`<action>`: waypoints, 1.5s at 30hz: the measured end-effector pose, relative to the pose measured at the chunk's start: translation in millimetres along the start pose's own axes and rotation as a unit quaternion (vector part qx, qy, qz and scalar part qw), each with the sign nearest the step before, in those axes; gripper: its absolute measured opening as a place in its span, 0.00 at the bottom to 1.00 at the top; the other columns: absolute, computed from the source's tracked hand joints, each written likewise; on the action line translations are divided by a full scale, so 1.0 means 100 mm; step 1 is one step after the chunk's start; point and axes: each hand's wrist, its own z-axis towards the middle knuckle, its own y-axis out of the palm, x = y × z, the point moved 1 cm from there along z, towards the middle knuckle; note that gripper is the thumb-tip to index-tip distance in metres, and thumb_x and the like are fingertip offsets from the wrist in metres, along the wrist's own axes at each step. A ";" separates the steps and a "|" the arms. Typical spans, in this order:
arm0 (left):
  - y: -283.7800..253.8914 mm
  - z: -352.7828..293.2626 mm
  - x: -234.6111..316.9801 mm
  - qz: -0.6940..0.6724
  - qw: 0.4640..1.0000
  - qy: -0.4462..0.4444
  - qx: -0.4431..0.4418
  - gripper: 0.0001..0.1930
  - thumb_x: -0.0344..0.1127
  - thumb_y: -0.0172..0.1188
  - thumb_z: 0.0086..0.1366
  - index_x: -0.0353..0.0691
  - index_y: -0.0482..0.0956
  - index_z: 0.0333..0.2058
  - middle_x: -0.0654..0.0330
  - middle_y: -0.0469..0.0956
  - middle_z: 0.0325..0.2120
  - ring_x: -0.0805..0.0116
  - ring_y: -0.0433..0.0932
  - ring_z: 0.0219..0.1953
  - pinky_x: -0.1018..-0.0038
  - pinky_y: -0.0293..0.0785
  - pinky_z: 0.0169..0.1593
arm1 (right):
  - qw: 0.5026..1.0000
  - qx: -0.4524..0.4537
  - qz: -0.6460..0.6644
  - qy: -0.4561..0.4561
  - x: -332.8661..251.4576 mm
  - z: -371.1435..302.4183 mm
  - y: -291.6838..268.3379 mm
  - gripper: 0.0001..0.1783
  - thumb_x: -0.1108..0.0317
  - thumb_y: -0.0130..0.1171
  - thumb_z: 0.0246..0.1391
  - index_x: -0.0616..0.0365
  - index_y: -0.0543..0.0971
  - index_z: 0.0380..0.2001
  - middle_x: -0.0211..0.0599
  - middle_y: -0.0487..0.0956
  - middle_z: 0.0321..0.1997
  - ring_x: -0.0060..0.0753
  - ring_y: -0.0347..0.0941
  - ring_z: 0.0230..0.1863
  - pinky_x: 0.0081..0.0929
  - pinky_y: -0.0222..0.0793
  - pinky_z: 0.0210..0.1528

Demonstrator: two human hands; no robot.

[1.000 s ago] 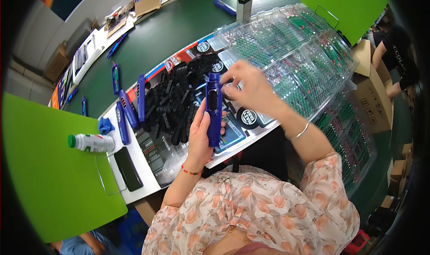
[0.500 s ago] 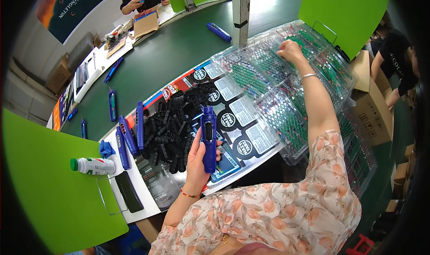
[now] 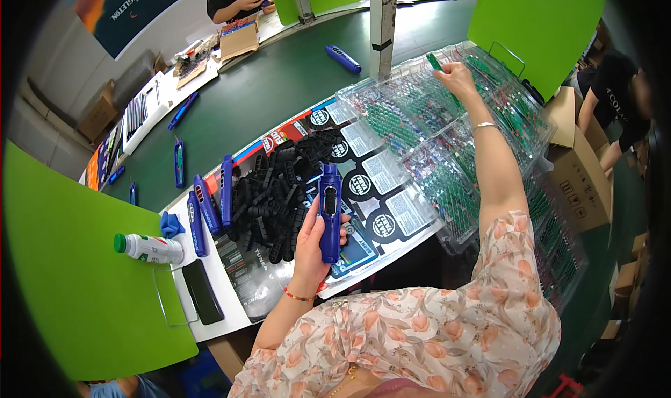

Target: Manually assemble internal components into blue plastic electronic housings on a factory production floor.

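My left hand [image 3: 306, 250] is wrapped round a dark blue plastic casing [image 3: 330, 236], held upright with an oval window in its upper half. Out over the clear plastic trays [image 3: 347, 92], my right hand [image 3: 459, 81] pinches a narrow green circuit board [image 3: 435, 61] that sticks up past the fingers. Rows of similar green boards with thin wires fill the trays. Just left of the casing lies a heap of small black plastic parts [image 3: 269, 201]. Beyond that heap, several more blue casings [image 3: 226, 190] lie side by side.
A white bottle with a green cap [image 3: 150, 249], a blue crumpled piece [image 3: 170, 224] and a black phone [image 3: 202, 294] lie at left, by a green partition [image 3: 91, 286]. A metal post [image 3: 382, 34] rises behind the trays. More blue casings dot the green belt [image 3: 272, 83]. Co-workers sit beyond and right.
My right hand, earlier down among the boards, now has a green circuit board lifted in its fingers. My left hand still grips the blue casing. The view has shifted slightly.
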 end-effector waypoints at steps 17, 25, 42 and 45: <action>-0.09 -0.21 0.11 0.007 1.000 0.018 -0.007 0.26 0.38 0.40 0.75 0.48 0.50 0.69 0.46 0.76 0.47 0.70 0.77 0.35 0.74 0.77 0.39 | 0.863 -0.234 0.443 -0.058 -1.72 -2.37 -0.22 0.23 0.66 0.63 0.57 0.65 0.73 0.53 0.38 0.82 0.33 0.18 0.74 0.24 0.13 0.70 0.26; -0.09 -0.25 0.15 0.002 1.000 0.020 0.005 0.26 0.39 0.41 0.75 0.46 0.52 0.69 0.52 0.76 0.48 0.70 0.78 0.37 0.72 0.78 0.39 | 0.805 -0.264 0.528 -0.063 -1.97 -3.06 0.07 0.22 0.68 0.52 0.65 0.60 0.61 0.58 0.34 0.81 0.28 0.15 0.74 0.22 0.12 0.65 0.20; -0.14 -0.21 0.13 -0.005 1.000 0.010 -0.025 0.24 0.36 0.43 0.74 0.47 0.58 0.67 0.63 0.77 0.38 0.78 0.75 0.34 0.78 0.76 0.39 | 0.794 -0.332 0.505 -0.069 -1.87 -3.17 0.37 0.16 0.68 0.48 0.66 0.59 0.64 0.55 0.35 0.80 0.25 0.21 0.78 0.23 0.14 0.68 0.19; -0.16 -0.21 0.11 -0.009 0.999 0.011 -0.031 0.24 0.36 0.44 0.74 0.46 0.58 0.67 0.63 0.78 0.40 0.78 0.74 0.34 0.78 0.76 0.39 | 0.811 -0.304 0.496 -0.063 -1.88 -3.20 0.40 0.17 0.68 0.48 0.66 0.59 0.62 0.56 0.34 0.80 0.24 0.22 0.78 0.22 0.14 0.67 0.19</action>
